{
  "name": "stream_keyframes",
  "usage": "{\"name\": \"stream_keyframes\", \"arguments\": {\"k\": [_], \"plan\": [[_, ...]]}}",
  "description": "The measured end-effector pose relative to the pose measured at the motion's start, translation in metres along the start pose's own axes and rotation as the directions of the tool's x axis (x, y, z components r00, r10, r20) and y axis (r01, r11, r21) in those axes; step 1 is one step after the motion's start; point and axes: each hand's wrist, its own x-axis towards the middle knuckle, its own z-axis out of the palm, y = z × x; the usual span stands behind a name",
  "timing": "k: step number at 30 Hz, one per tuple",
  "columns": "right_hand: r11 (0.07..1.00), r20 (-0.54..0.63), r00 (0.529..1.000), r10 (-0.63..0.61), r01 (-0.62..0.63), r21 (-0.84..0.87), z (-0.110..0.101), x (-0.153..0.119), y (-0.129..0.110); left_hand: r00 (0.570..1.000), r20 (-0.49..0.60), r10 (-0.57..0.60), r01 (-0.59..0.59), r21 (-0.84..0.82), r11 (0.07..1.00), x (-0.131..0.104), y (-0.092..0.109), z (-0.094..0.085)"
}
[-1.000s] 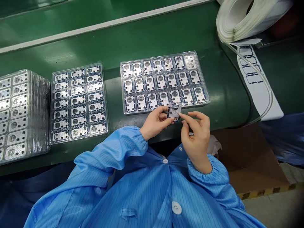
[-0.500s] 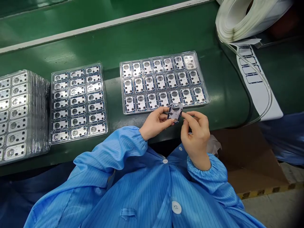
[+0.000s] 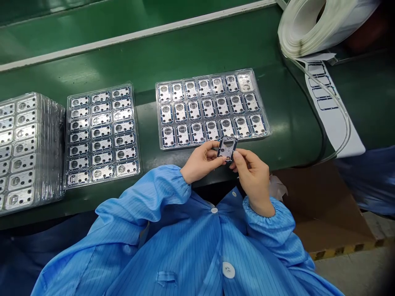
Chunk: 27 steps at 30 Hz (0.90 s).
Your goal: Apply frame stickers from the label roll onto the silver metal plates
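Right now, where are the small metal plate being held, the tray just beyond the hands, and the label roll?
small metal plate (image 3: 226,148), head view, centre of its face between the fingers.
tray (image 3: 262,133), head view, near right rim.
label roll (image 3: 304,31), head view, white wound side.

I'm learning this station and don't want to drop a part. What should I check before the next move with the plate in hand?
1. Small metal plate pinched by left hand: ok.
2. Right hand fingertips also on the plate: ok.
3. Plate held above the green belt, near the edge of the middle tray: ok.
4. Free pocket in that tray: cannot tell.
5. Film on the plate's face seated flat: cannot tell.
6. Label roll strip within reach on the right: ok.
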Motion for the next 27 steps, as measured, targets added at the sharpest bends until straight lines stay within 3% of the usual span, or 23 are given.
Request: {"name": "stream_keyframes", "arguments": {"k": [6, 15, 21, 27], "plan": [[0.975, 0.014, 0.991, 0.135, -0.135, 0.179, 0.0013, 0.0054, 0.0029, 0.999, 0.049, -0.005, 0.008, -0.055, 0.998, -0.0006, 0.0018, 0.0018], [0.975, -0.037, 0.994, 0.107, -0.098, 0.201, 0.0042, 0.0088, 0.0023, 0.997, 0.076, 0.014, -0.009, -0.062, 0.998, -0.0016, -0.0012, 0.0043], [0.974, 0.000, 0.994, 0.105, -0.103, 0.201, 0.0004, 0.0067, 0.0005, 0.990, 0.002, 0.140, -0.140, 0.000, 0.990, -0.0022, -0.0001, 0.0058], [0.965, 0.078, 0.990, 0.115, -0.130, 0.229, -0.0007, 0.0036, -0.0003, 0.991, -0.047, 0.125, -0.127, -0.047, 0.991, 0.0014, -0.0020, 0.0011]]}}
